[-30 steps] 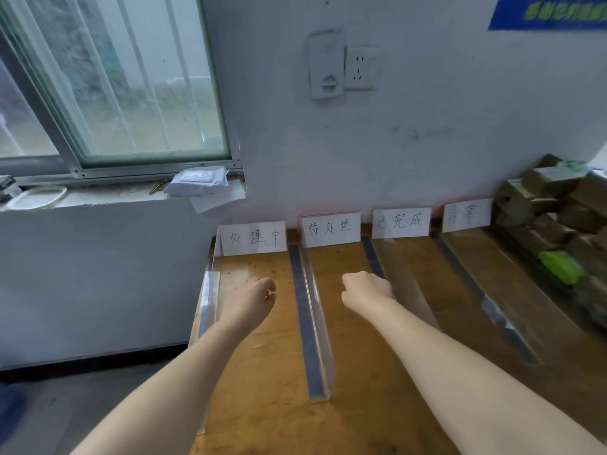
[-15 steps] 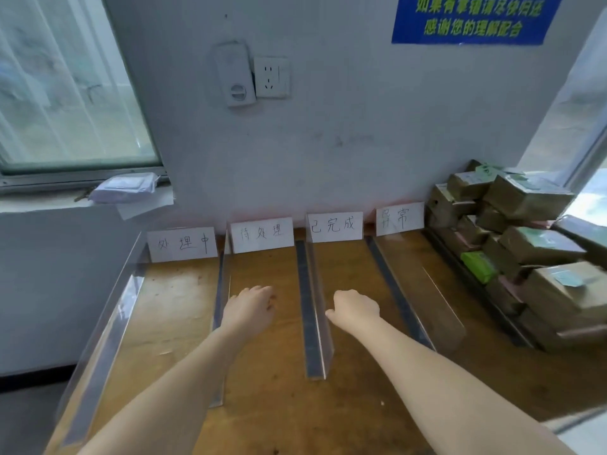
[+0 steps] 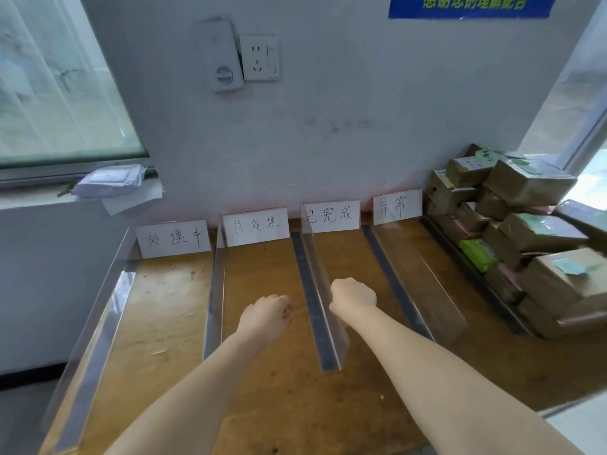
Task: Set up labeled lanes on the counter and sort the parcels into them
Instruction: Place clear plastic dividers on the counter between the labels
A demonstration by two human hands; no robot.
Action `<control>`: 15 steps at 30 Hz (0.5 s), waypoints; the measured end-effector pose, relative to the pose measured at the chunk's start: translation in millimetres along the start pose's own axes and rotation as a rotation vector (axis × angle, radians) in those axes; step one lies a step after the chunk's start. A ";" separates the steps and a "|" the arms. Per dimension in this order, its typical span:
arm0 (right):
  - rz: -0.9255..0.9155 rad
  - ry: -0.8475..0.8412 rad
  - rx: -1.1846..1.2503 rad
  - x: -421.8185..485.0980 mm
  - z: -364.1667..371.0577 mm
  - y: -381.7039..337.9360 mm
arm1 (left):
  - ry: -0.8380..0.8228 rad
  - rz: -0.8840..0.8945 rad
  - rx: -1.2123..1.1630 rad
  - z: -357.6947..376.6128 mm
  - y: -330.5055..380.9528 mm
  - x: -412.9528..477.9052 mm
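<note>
Four paper labels (image 3: 256, 225) stand against the wall (image 3: 345, 142) at the back of your desk (image 3: 170, 323). They are white cards in black handwriting, reading left to right 处理中 (image 3: 172, 238), 待处理, 已完成 (image 3: 330, 215) and 异常 (image 3: 396, 206). Clear plastic dividers (image 3: 423, 290) run from the cards toward you, splitting the wooden top into lanes. A dark strip (image 3: 313, 300) lies along the foot of the middle one.

Your parcels (image 3: 532, 238) are stacked in a heap at the desk's right end, beyond the 异常 lane and up against the wall. They are brown cardboard boxes, several with pale green stickers on top. One bright green packet (image 3: 478, 254) is wedged into the side of the heap that faces the lanes.

Your left hand (image 3: 266, 318) is out over the 待处理 lane with its fingers curled under, the grip closed with nothing showing in it. Your right hand (image 3: 353, 297) is over the 已完成 lane, just right of the middle divider, balled into a fist with nothing showing in its grip. I cannot tell whether either hand touches the wood. Both are well apart from the parcels.
</note>
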State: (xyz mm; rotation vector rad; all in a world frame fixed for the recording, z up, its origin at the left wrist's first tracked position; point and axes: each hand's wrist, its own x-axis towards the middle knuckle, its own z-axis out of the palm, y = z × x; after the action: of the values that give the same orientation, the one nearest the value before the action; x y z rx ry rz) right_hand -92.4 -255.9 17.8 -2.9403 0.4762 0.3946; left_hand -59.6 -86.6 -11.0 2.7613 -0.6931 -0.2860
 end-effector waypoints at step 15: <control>0.010 0.067 0.042 -10.6 -5.4 18.0 | -0.004 0.026 -0.028 -1.7 4.1 -1.6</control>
State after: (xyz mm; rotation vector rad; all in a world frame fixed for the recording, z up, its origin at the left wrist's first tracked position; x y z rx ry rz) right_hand -106.7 -270.7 24.3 -2.9192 0.5016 0.2846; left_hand -62.4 -89.0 -7.9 2.7236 -0.7196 -0.2940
